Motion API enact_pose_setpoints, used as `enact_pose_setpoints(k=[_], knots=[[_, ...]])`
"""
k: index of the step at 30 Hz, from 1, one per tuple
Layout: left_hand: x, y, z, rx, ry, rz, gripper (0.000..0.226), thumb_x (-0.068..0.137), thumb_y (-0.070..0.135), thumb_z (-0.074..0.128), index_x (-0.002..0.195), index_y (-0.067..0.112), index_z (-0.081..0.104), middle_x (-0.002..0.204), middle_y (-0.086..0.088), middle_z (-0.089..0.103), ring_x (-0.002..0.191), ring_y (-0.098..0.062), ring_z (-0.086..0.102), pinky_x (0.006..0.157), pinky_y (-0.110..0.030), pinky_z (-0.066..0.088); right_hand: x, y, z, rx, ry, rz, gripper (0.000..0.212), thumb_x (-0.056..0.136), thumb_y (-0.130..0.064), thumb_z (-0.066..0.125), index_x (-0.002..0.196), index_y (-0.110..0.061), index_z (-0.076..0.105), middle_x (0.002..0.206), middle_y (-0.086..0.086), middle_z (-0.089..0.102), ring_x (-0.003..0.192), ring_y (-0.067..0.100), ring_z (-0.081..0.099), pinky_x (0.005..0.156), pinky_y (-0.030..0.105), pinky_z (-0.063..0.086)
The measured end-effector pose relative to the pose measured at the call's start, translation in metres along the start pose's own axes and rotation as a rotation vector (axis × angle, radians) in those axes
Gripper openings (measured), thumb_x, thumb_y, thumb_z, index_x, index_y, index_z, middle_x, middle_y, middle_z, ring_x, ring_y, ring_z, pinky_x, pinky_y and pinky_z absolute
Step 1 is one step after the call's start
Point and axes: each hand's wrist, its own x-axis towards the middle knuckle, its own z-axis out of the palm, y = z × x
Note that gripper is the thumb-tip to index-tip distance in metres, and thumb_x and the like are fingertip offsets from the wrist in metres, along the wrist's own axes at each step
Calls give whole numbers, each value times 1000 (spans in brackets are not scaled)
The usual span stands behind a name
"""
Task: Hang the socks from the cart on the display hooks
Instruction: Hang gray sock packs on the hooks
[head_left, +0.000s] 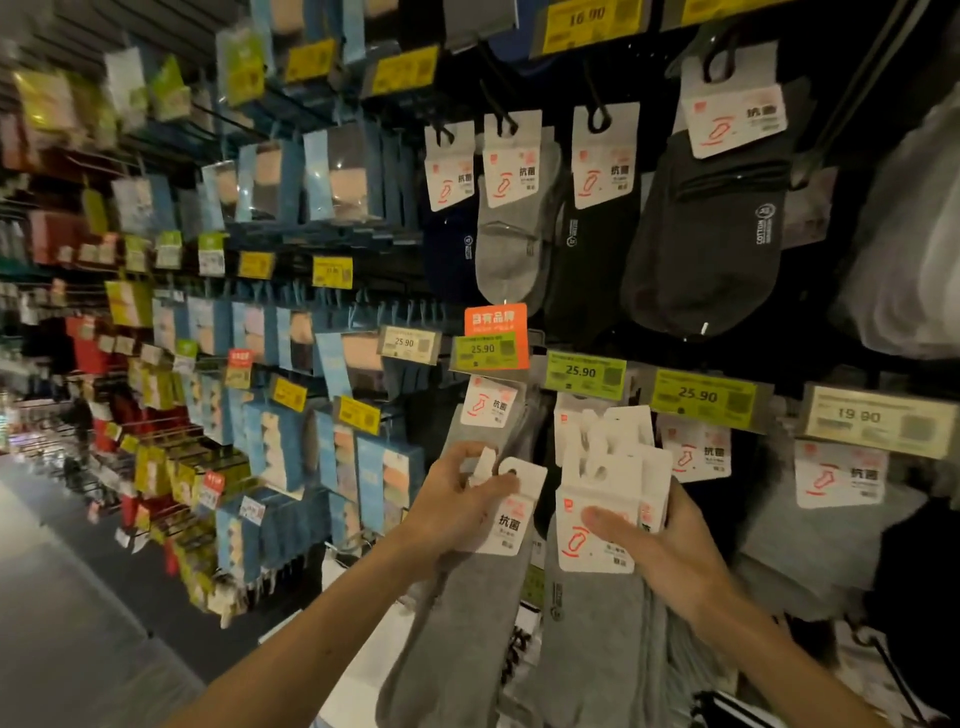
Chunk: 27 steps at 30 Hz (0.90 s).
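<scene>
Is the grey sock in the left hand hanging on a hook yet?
Not yet. The left hand pinches the grey sock by its card; no hook passes through its hole.

Single head-worn wide-angle view, facing forward and slightly down, close to sock rack (597, 218); aisle floor (62, 597) recedes at 9 o'clock.

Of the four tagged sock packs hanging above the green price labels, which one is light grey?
The light grey pack, second from left, between the navy pack and the black pack; the others are dark.
</scene>
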Motion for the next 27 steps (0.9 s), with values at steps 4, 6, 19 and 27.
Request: enact_pose_setpoints(k=[4, 6, 19, 27], knots=[[15, -10, -26, 109, -217, 27, 42, 88, 22, 75, 123, 19, 52, 92, -5, 75, 79, -18, 75, 65, -30, 58, 4, 10, 12, 4, 40, 7, 51, 74, -10, 84, 118, -23, 60, 93, -13, 77, 86, 8, 74, 63, 21, 58], [23, -14, -40, 230, -372, 27, 45, 86, 24, 77, 123, 25, 51, 100, -6, 74, 85, -20, 75, 71, -34, 61, 4, 15, 18, 13, 63, 17, 50, 76, -9, 83, 117, -25, 60, 94, -14, 77, 86, 8, 74, 64, 21, 58], [77, -53, -92, 252, -475, 164, 44, 83, 11, 78, 116, 31, 58, 110, 1, 71, 97, -12, 71, 78, -28, 59, -5, 32, 66, -39, 210, 13, 52, 76, -2, 79, 118, -24, 57, 104, -13, 72, 88, -1, 71, 65, 15, 56], [90, -44, -86, 65, -488, 163, 53, 90, 10, 71, 132, 32, 47, 112, -2, 70, 90, -14, 73, 72, -29, 58, -6, 22, 85, -56, 265, -11, 55, 76, -2, 78, 125, -15, 57, 106, -10, 73, 92, 4, 72, 67, 18, 57]])
